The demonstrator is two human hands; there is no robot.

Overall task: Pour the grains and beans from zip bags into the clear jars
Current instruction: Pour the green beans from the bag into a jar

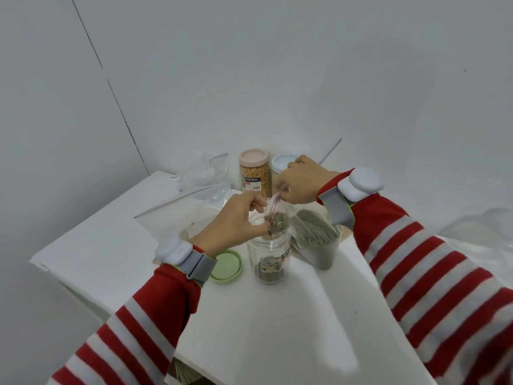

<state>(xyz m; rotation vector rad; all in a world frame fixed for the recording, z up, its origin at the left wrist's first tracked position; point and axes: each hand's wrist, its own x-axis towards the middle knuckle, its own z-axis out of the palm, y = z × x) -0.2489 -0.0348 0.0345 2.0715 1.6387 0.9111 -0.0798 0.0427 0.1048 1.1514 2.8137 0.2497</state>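
Observation:
A clear zip bag (312,234) of green-grey beans is tipped over an open clear jar (269,257) on the white table (249,323). My left hand (230,220) pinches the bag's mouth on the left side, just above the jar's opening. My right hand (299,180) pinches the red zip strip on the bag's far side. Beans sit at the bag's mouth, and a shallow layer lies in the jar's bottom. The jar's green lid (228,265) lies flat to its left.
A pink-lidded jar of yellow corn kernels (254,173) and a blue-lidded jar (280,166) stand behind. Emptied zip bags (194,187) lie at the back left. Another clear bag (483,226) is at the right edge. The table's left edge is near.

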